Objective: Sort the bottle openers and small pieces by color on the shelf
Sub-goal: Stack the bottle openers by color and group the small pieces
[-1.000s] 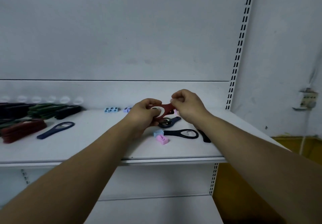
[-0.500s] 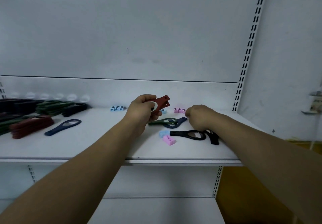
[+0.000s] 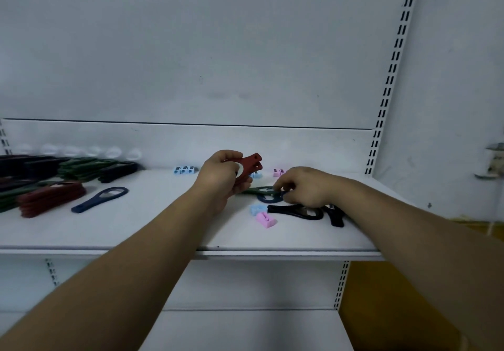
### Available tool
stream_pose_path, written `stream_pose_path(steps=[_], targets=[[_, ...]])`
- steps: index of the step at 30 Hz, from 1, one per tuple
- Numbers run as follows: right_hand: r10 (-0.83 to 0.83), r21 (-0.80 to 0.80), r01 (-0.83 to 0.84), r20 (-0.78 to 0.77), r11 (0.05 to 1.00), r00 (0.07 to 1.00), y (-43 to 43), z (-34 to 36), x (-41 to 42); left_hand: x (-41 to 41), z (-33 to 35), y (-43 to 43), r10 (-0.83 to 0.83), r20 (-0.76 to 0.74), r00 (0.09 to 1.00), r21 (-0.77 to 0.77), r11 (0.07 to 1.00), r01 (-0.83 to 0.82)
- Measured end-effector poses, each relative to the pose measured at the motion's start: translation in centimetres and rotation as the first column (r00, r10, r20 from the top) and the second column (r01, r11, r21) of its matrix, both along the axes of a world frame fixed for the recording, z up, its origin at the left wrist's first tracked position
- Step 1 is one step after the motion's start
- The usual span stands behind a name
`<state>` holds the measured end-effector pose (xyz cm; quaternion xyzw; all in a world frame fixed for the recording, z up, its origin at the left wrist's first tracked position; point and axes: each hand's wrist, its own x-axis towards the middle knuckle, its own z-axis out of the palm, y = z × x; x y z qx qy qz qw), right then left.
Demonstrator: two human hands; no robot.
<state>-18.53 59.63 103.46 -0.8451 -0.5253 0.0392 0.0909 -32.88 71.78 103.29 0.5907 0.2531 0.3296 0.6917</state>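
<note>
Two dark red plastic bottle openers point(image 3: 253, 161), as it appears, are gripped in the left hand point(image 3: 222, 180) and held raised above the white metal shelf point(image 3: 163, 241), their free ends pointed toward 2 o'clock. The right hand point(image 3: 306, 188) is lowered to the shelf, its fingers curled onto the ring of a dark blue plastic bottle opener point(image 3: 267, 197), which seems to be pinched. The handle is hidden under the palm, so the long axis cannot be told. The ring lies at 9 o'clock of the right hand, overlapping the end of a dark green bottle opener point(image 3: 252, 190). A lone dark blue opener point(image 3: 99, 199) of the same colour is laid well apart at 9 o'clock, its long axis from 8 to 2 o'clock, just beside the stack of dark red openers point(image 3: 51, 197). The left hand is judged nearer to both. Bare shelf is left between the two groups for a carry. A black bottle opener point(image 3: 289, 210), a light blue small piece point(image 3: 255, 209) and a pink small piece point(image 3: 265, 219) lie at 7 o'clock of the right hand, near the front edge, where they could be swept off
</note>
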Motion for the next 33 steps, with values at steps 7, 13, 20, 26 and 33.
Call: stream_pose_path(steps=[7,13,20,26,33], targets=[[-0.051,0.133,0.064,-0.105,0.989,0.993,-0.7,1.2,-0.2,-0.3,0.1,0.0,0.000,-0.044,0.999,0.027,1.000,0.001],[-0.046,0.033,0.052,-0.143,0.998,0.989,-3.5,1.6,-0.6,0.0,-0.1,-0.8,-0.131,-0.121,0.984,0.115,0.983,0.145],[-0.051,-0.073,0.045,-0.074,0.996,0.996,-5.3,1.2,-1.4,0.3,-0.3,-1.0,-0.174,-0.150,0.973,0.173,0.964,0.199],[-0.061,0.022,0.063,-0.091,0.998,0.994,-5.1,1.2,-1.2,-0.4,-0.3,-1.1,-0.187,-0.117,0.975,0.137,0.970,0.202],[-0.067,0.494,0.287,-0.416,0.820,0.907,-6.4,3.2,1.7,-0.7,0.2,-1.6,-0.211,-0.119,0.970,0.162,0.960,0.229]])
